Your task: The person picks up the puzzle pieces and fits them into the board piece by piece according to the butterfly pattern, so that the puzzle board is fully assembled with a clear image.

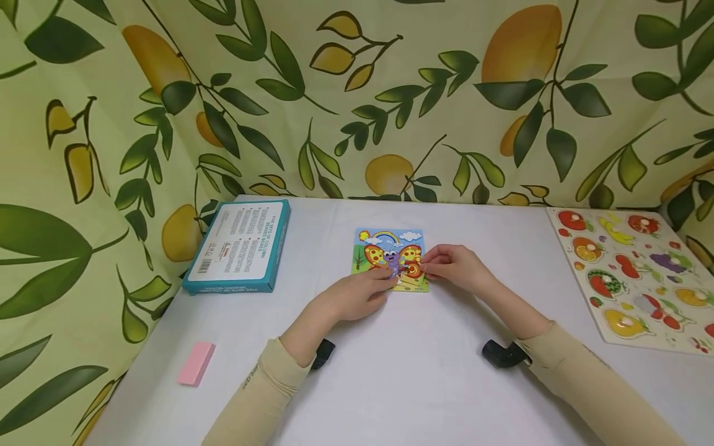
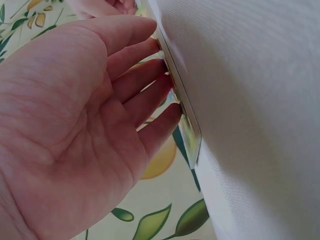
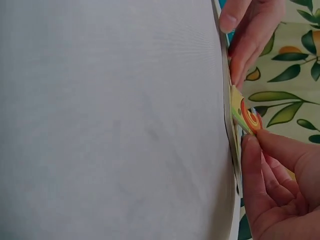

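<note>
A small square butterfly puzzle (image 1: 385, 244) with a rainbow and sun on it lies flat at the middle of the table. My left hand (image 1: 357, 296) rests its fingertips on the puzzle's lower left part; in the left wrist view the fingers (image 2: 145, 95) are nearly straight, touching the surface. From the right side, my right hand (image 1: 457, 266) pinches a puzzle piece (image 3: 250, 116) between thumb and forefinger. That piece, with a red and yellow swirl, is tilted up from the puzzle at one edge. The other right fingers curl loosely beneath.
A teal and white box (image 1: 237, 248) lies at the back left, with a pink block (image 1: 196, 363) nearer the front. On the right is a wooden fruit board (image 1: 599, 319) with knobbed pieces. A leaf-patterned cloth (image 1: 357, 93) hangs behind the table.
</note>
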A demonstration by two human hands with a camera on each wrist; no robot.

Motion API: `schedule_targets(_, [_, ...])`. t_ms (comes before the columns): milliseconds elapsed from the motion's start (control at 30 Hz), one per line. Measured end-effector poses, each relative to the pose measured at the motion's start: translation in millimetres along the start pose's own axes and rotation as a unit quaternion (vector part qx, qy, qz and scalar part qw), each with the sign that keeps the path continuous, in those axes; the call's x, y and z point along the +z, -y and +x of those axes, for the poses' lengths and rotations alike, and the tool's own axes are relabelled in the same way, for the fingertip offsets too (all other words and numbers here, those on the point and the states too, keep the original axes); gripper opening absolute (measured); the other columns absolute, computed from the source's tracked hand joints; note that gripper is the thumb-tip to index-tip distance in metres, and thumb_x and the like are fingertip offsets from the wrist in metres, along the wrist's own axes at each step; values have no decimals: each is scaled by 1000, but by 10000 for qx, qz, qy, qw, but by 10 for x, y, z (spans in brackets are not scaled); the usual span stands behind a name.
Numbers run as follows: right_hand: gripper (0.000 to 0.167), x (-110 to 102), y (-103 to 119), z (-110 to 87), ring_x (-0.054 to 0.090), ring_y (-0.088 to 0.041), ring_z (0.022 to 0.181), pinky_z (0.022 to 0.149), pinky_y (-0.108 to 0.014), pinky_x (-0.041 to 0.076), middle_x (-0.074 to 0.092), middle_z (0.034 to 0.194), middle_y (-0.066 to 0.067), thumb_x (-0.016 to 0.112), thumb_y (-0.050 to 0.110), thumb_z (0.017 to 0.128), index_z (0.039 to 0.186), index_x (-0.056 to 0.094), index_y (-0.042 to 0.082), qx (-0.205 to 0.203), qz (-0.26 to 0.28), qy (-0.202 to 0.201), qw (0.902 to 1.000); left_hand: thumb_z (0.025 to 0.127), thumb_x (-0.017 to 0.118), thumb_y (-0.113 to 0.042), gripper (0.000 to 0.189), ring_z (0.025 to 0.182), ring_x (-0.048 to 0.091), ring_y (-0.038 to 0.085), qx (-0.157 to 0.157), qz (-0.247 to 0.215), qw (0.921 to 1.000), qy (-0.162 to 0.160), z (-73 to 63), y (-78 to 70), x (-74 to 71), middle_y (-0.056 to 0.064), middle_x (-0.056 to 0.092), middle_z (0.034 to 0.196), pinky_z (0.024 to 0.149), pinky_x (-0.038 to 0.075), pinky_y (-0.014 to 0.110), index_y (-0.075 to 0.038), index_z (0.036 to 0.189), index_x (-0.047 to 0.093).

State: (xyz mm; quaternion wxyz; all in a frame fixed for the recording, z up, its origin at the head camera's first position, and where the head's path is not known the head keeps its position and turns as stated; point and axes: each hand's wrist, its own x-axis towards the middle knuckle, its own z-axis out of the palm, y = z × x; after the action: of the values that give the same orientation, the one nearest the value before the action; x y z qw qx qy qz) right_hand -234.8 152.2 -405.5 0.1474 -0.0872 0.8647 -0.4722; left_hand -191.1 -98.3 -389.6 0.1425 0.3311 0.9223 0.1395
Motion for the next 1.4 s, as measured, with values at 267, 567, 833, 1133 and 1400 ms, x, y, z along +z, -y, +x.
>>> schedule_targets(267, [14, 13, 75, 46, 56, -18, 71, 61, -26, 48, 67, 81, -2, 73, 19, 89, 96, 70, 7, -344, -874, -90, 9955, 102, 50, -24, 48, 143, 31, 17, -35, -46, 10000, 47, 13, 0, 3, 2, 36, 155, 114, 28, 36, -17, 149, 42])
schedule_targets(567, [9, 17, 77, 47, 53, -19, 75, 64, -29, 46, 67, 83, -2, 74, 16, 88, 90, 73, 8, -707, -1312, -196, 9886, 102, 51, -24, 47, 143, 30, 18, 52, -93, 9999, 3, 19, 8, 27, 2, 35, 155, 114, 28, 36, -19, 148, 44])
schedule_targets(833, [6, 37, 75, 49, 53, -19, 78, 70, -31, 44, 68, 85, -2, 74, 14, 87, 88, 73, 9, -860, -1529, -245, 9842, 101, 52, -23, 44, 142, 31, 19, 209, 52, 9997, -85, 17, 2, 30, 5, 36, 154, 113, 30, 36, -19, 145, 49])
schedule_targets(1133, [7, 56, 53, 68, 53, -18, 75, 69, -31, 44, 65, 80, 1, 75, 16, 87, 87, 72, 9, -870, -1407, -249, 9859, 101, 52, -24, 43, 143, 30, 18, 95, 141, 9999, -30, 12, -15, 24, 4, 35, 155, 113, 31, 37, -21, 145, 50])
schedule_targets(1400, [11, 84, 70, 94, 53, -19, 77, 70, -30, 44, 62, 80, -1, 75, 17, 87, 90, 69, 8, -645, -1281, -158, 9895, 102, 52, -24, 43, 143, 31, 18, 64, 196, 9998, -26, 13, -14, 18, 4, 36, 155, 113, 31, 36, -21, 145, 50])
